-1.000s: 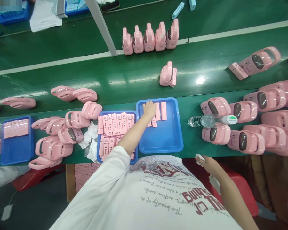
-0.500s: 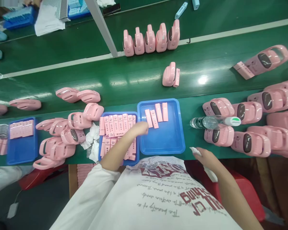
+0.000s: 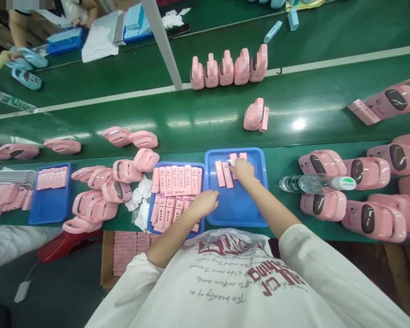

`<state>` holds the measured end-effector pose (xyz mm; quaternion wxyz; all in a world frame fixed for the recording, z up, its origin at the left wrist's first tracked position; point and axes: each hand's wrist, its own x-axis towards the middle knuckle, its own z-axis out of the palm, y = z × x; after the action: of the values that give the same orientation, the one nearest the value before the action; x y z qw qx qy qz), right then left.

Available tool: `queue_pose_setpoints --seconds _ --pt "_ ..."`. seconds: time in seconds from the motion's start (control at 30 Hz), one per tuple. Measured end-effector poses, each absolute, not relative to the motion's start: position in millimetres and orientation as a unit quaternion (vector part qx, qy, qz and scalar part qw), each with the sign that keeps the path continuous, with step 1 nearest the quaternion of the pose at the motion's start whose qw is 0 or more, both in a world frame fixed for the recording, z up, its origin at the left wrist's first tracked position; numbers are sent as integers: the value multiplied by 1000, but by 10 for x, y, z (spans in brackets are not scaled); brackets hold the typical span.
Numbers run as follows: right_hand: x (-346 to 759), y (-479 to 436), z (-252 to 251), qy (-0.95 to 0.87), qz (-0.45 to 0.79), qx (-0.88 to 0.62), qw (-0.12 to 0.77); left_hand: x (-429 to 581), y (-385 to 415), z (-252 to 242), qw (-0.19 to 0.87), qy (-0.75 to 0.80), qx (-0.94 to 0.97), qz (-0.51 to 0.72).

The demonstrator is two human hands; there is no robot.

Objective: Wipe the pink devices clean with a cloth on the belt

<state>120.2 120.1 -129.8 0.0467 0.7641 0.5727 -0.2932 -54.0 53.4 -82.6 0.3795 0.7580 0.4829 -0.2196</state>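
My right hand (image 3: 243, 169) reaches into the right blue tray (image 3: 239, 214). Its fingers pinch a white tissue (image 3: 231, 162) over the small pink sticks (image 3: 227, 175) lying there, hiding part of them. Above the rim between the trays, my left hand (image 3: 205, 203) is loosely curled, its fingertips apart and no object visible in them. Beside it, the left blue tray (image 3: 153, 196) is filled with rows of similar pink sticks (image 3: 172, 177) marked with dark dots.
Pink handled devices (image 3: 116, 191) cluster at left beside crumpled tissues (image 3: 141, 196); more pink devices (image 3: 324, 202) stand at right, around a clear bottle (image 3: 300, 183). Another blue tray (image 3: 49, 209) lies farther left. A carton (image 3: 106, 259) sits below the table edge. Another person's hand (image 3: 12, 55) is across the bench.
My right hand has moved from the table's front edge up and left into the right tray with the tissue. My left hand has drawn back toward me. The view has shifted.
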Motion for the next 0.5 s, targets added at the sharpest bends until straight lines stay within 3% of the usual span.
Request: queue_pose_setpoints --seconds 0.27,0.43,0.5 --pt "1361 1251 -1222 556 -316 769 22 -436 739 -816 427 547 720 20" --pt "1436 1034 -881 566 -334 751 -62 -216 878 -919 490 555 651 166" --pt "1424 903 -662 557 -360 735 -142 -136 873 -868 523 496 661 207"
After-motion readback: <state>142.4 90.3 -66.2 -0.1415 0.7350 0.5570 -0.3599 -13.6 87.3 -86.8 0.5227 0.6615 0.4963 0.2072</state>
